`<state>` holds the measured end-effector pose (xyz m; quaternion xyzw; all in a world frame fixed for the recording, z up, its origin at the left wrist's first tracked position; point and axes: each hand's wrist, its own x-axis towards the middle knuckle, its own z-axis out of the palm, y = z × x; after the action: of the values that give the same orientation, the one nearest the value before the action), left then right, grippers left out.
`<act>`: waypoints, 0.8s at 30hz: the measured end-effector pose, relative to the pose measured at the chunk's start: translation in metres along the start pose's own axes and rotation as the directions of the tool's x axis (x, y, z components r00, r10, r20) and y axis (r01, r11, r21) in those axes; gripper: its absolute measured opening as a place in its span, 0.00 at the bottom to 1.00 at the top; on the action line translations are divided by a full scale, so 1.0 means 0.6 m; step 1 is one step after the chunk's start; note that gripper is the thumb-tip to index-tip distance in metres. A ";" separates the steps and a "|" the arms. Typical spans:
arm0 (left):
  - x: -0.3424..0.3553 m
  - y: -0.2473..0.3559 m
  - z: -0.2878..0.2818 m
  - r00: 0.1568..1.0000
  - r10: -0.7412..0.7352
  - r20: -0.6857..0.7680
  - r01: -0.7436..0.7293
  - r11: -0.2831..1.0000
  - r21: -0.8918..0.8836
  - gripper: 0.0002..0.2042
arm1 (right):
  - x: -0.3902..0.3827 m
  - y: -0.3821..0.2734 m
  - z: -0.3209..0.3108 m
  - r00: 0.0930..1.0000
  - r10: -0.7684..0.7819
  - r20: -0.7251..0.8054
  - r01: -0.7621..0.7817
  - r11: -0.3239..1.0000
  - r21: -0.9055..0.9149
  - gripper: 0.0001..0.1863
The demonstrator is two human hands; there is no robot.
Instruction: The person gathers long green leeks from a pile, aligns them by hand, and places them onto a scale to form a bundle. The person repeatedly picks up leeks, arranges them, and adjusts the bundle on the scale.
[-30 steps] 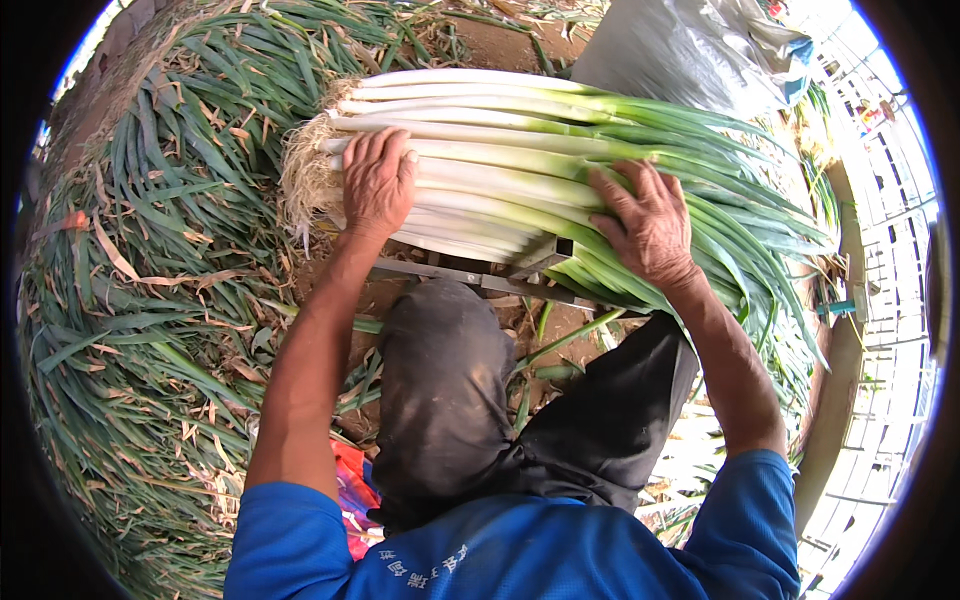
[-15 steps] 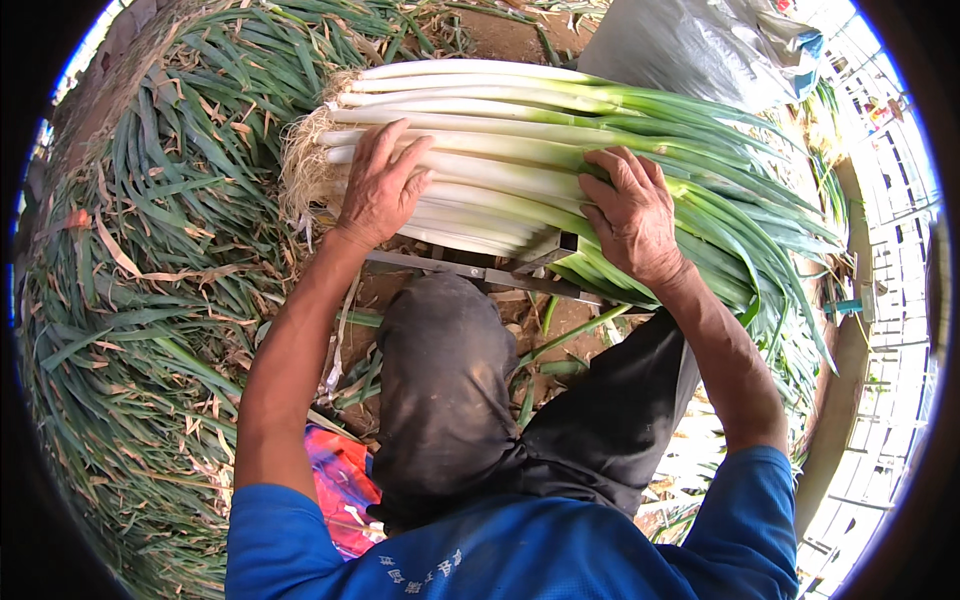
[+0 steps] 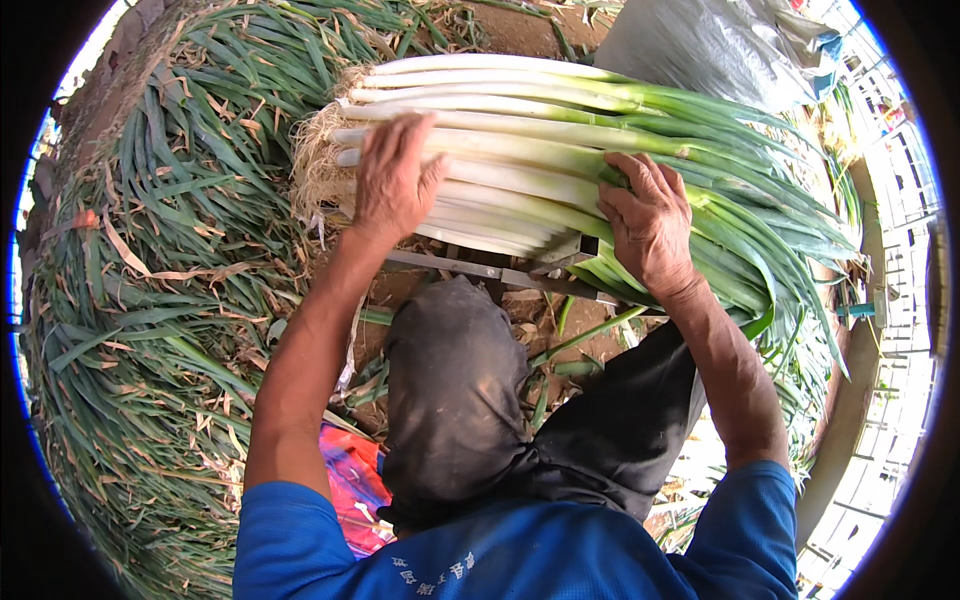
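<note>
A layer of long green onions (image 3: pixel 500 150) lies across a metal rack (image 3: pixel 487 270) in front of me, white shafts and pale roots to the left, green leaves to the right. Over the white shafts close to the root ends is my left hand (image 3: pixel 393 180), palm down, its fingers stretched and a little blurred. Farther right, where white turns to green, my right hand (image 3: pixel 650 222) bends its fingers and thumb around a green onion at the top of the layer. Its palm hides part of the stalks beneath.
A large heap of untrimmed green onion leaves (image 3: pixel 140 330) fills the left side. Behind the rack stands a grey-white plastic sack (image 3: pixel 710 55). My knee (image 3: pixel 455 360) is right under the rack. A red and blue cloth or bag (image 3: pixel 352 485) lies low beside my leg.
The whole view has shifted slightly. My left hand's fingers have straightened and drawn together; my right hand has curled its fingers more on the green onion.
</note>
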<state>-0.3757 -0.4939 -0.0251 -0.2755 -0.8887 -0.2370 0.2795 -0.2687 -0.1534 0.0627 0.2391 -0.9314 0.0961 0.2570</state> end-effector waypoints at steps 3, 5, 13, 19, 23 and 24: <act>0.029 -0.028 0.001 1.000 -0.028 0.008 0.025 0.977 0.214 0.22 | 0.003 -0.003 -0.002 1.000 0.020 0.002 -0.020 1.000 0.012 0.12; 0.008 -0.033 0.020 0.997 -0.078 -0.015 0.079 0.975 0.206 0.20 | 0.001 -0.008 -0.003 1.000 0.001 -0.004 -0.001 1.000 0.018 0.09; 0.005 -0.024 0.030 0.979 -0.065 -0.195 0.086 0.991 0.102 0.12 | 0.005 0.005 -0.005 0.999 0.046 0.007 -0.046 0.999 -0.010 0.27; 0.003 -0.020 0.026 0.978 -0.037 -0.203 0.064 0.990 0.127 0.11 | 0.016 0.001 -0.016 0.992 0.118 0.047 -0.111 0.986 -0.127 0.32; 0.004 -0.032 0.018 0.985 0.071 -0.159 -0.036 0.976 0.216 0.09 | 0.010 0.006 -0.011 0.989 0.141 0.047 -0.139 0.989 -0.053 0.29; 0.005 -0.028 0.015 0.989 0.077 -0.128 -0.049 0.977 0.208 0.09 | 0.007 0.007 -0.010 0.991 0.131 0.030 -0.129 0.990 -0.051 0.29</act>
<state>-0.3913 -0.4999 -0.0343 -0.2564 -0.8782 -0.1535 0.3734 -0.2712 -0.1494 0.0699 0.1730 -0.9512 0.0858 0.2406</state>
